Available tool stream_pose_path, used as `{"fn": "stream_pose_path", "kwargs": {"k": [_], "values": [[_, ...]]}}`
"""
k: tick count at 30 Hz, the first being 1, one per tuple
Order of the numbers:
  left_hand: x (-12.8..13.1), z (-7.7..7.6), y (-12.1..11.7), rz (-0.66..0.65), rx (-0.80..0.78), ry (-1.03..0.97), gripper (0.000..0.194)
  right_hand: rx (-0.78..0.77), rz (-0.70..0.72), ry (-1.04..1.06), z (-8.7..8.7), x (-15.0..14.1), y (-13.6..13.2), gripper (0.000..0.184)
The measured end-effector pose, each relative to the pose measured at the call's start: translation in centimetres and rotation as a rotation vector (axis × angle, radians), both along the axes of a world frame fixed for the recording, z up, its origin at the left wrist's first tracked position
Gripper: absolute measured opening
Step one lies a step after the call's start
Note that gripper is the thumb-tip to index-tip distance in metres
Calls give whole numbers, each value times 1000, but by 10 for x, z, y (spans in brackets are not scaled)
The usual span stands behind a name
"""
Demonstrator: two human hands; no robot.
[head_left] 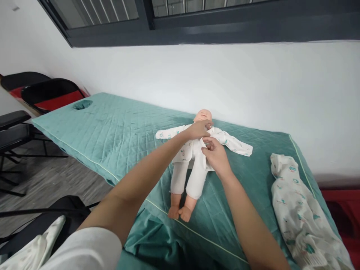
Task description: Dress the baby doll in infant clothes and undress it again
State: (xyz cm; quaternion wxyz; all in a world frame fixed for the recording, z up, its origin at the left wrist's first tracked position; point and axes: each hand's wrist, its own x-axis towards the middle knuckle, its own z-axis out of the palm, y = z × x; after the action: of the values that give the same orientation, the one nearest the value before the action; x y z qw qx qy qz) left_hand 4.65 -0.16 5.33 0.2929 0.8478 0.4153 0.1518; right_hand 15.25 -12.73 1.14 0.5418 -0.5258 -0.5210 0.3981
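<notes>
Green quilted cover spreads beneath a white wall. On it one doll lies face up, its long axis running from head near the wall to feet towards the wearer, in one open-fronted shirt. Nearer the head, the left hand crosses the chest, its grip hard to make out; just below, the right hand pinches the shirt's front edge. Farther out: one patterned garment at right, two black-and-red chairs at far left.

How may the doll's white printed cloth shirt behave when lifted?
The white printed cloth shirt is probably floppy: its edge folds beside the right hand. It may resist lifting, since the peach-and-white baby doll lies in it.
</notes>
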Motion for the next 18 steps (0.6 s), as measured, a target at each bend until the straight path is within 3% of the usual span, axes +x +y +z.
{"fn": "stream_pose_path", "kwargs": {"k": [4, 8, 11, 15, 18], "values": [[7, -6, -2, 130, 81, -52, 49, 4, -33, -275, 8, -1, -6, 37], [7, -12, -2, 245, 71, -246, 30, 112, -58, -537, 14, -2, -13, 36], [4, -15, -1, 247, 66, -375, 29, 132, -68, -741, 16, -1, -18, 25], [3, -17, 1, 220, 27, -389, 34, 63, -50, -942, 20, 1, -23, 2], [5, -15, 0, 196, 18, -320, 32, 120, 0, -916, 21, 2, -22, 13]]}}
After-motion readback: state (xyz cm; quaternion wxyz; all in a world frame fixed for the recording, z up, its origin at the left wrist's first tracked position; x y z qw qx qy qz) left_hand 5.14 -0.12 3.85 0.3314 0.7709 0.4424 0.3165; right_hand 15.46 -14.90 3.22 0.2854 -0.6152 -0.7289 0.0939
